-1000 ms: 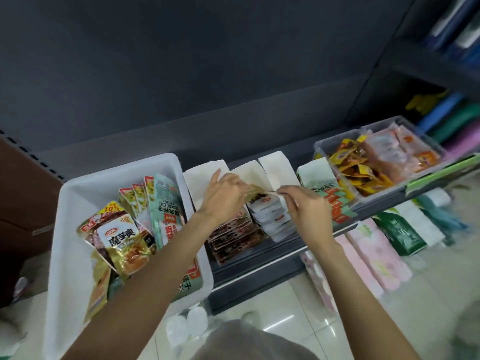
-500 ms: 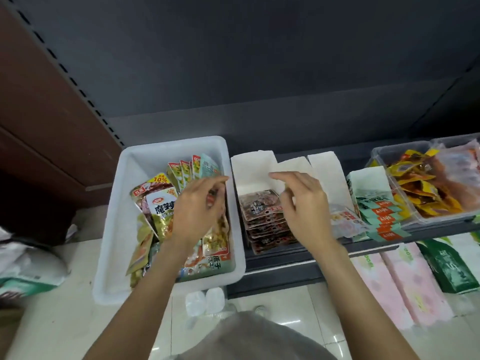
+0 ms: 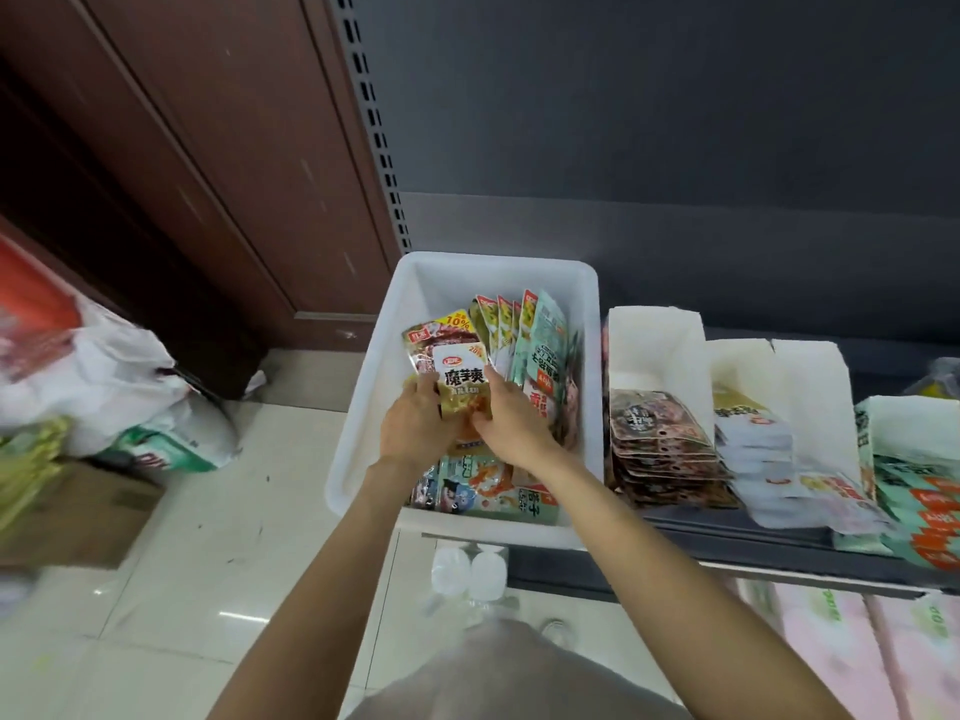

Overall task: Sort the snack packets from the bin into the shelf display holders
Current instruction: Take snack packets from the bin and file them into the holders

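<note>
Both hands, left hand [image 3: 415, 426] and right hand [image 3: 511, 426], hold one gold packet [image 3: 465, 394] inside the still-full bin [image 3: 363, 407]; shelf holders [image 3: 657, 350] partly stocked.

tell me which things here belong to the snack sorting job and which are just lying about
Part of the job:
- white plastic bin
- gold snack packet, gripped by left hand and right hand
- white paper display holders
- stacked dark brown packets

Lying about:
- white plastic bags
- brown cardboard box
- pink wrapped packs
</note>
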A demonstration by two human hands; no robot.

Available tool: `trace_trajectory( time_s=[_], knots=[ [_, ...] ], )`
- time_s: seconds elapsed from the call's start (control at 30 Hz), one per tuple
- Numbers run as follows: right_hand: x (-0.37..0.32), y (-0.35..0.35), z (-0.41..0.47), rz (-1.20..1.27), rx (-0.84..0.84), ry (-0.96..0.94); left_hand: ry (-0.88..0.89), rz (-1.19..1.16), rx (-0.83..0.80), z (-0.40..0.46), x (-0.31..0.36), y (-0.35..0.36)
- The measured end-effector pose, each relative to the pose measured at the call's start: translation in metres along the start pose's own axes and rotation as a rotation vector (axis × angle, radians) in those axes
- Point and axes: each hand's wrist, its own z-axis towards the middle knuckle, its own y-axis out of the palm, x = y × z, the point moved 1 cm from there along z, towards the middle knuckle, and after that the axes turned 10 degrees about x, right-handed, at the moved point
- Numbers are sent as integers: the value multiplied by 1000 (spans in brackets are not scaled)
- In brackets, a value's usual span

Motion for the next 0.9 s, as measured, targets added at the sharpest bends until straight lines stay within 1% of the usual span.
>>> trace_trajectory(
  time_s=[0.07, 0.1, 0.2, 0.27, 0.33, 0.43, 0.5, 0.6, 0.67, 0.77, 0.83, 0.9],
  knots=[
    [-1, 0, 2, 123, 19, 57, -10, -46, -7, 1, -1, 1],
    [-1, -2, 1, 199, 30, 91, -30, -131, -7, 1, -1, 0],
    [5, -13, -5, 437, 93, 174, -73, -493, -27, -7, 3, -10],
    [9, -23, -13, 591, 126, 197, -67, -706, -106, -18, 9, -21],
    [14, -35, -21, 723, 170, 188, -15, -810, -225, -27, 14, -31],
    [25, -56, -28, 761, 279, 134, 132, -750, -409, -34, 18, -39],
    [33, -68, -33, 773, 336, 113, 194, -744, -508, -36, 22, -41],
    [40, -82, -41, 838, 435, 134, 267, -747, -578, -35, 33, -44],
    [44, -91, -47, 897, 509, 168, 285, -716, -565, -30, 42, -45],
    [54, -112, -63, 915, 625, 186, 296, -599, -380, -22, 59, -44],
    [64, -133, -79, 853, 608, 145, 391, -548, -338, -18, 77, -42],
    [78, -156, -97, 691, 603, 68, 552, -469, -331, -12, 101, -37]
  ],
)
